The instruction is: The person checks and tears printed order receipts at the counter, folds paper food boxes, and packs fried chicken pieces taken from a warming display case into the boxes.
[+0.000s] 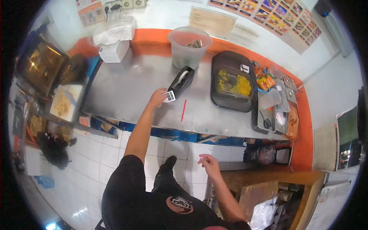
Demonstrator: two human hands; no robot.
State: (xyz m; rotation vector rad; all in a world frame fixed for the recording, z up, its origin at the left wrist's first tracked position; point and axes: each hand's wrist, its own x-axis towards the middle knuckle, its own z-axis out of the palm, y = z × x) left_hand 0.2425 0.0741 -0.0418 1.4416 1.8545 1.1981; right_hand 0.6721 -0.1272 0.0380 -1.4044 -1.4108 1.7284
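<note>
My left hand (158, 97) is over the steel worktop (126, 83), its fingers closed on a small white printed card (170, 96). Right beside the card stands a black tape dispenser (181, 81) with a roll of tape, near the foot of a tall translucent plastic bucket (189, 49). A red pen-like stick (183, 110) lies on the steel to the right of my left hand. My right hand (209, 166) hangs in front of the worktop's edge above the tiled floor, fingers partly bent, and no object shows in it.
A black tray-like base bears a clear container of yellow food (241, 85) at the right. Beyond it are a metal tray with scissors (266, 120) and bagged items. A white box (114, 52) stands at the back left; a white cutting board (65, 102) is farther left. A wooden cabinet (258, 175) is at lower right.
</note>
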